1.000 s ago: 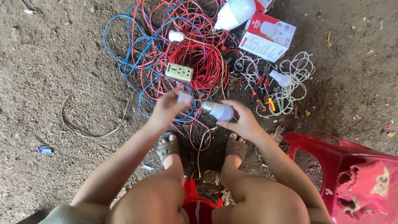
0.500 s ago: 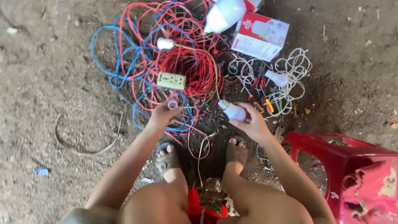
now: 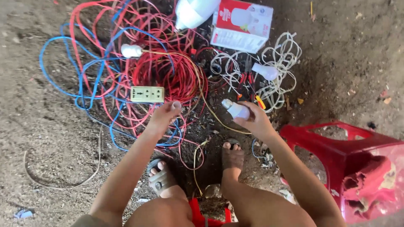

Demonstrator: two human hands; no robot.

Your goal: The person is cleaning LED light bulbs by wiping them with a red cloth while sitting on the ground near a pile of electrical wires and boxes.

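My right hand (image 3: 255, 122) grips a small white light bulb (image 3: 235, 109) with its metal base pointing up and left. My left hand (image 3: 165, 115) is closed on a small round grey piece (image 3: 176, 104) held at the fingertips, apart from the bulb. Just above the left hand a cream socket strip (image 3: 147, 94) lies on a tangle of red wire (image 3: 176, 75) and blue wire (image 3: 80, 80). Both hands hover over the dirt ground, above my sandalled feet (image 3: 232, 156).
A large white bulb (image 3: 194, 12) and a red and white bulb box (image 3: 242, 24) lie at the top. White cord (image 3: 280, 63) with a bulb (image 3: 266, 71) and red-handled pliers (image 3: 246, 80) sit right of centre. A red plastic stool (image 3: 336, 147) stands at the right.
My hands have drawn apart: the left has moved left with the small piece, the right holds the bulb further right. The camera has shifted, so the wires sit lower in view.
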